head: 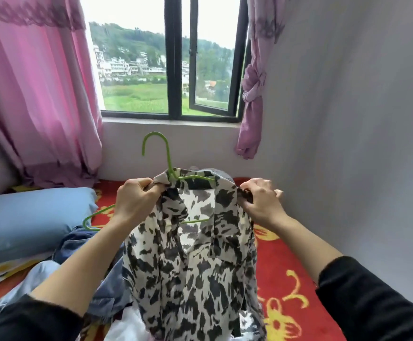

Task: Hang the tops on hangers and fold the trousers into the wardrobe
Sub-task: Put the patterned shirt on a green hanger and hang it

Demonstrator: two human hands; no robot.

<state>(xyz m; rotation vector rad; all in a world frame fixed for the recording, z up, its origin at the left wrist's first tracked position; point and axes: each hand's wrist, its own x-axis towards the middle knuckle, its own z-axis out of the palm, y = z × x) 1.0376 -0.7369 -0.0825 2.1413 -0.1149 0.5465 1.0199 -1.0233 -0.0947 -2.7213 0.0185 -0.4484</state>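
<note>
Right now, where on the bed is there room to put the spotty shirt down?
The bare red bedspread on the right, between the shirt and the grey wall, is free. The left is crowded: blue pillow, heaped denim clothes and a spare green hanger.

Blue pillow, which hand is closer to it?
Left. The left hand grips the shirt just right of the pillow; the right hand grips it farther right.

Black-and-white patterned top (pixel 195 279), upright, on a green hanger (pixel 168 156).
</note>
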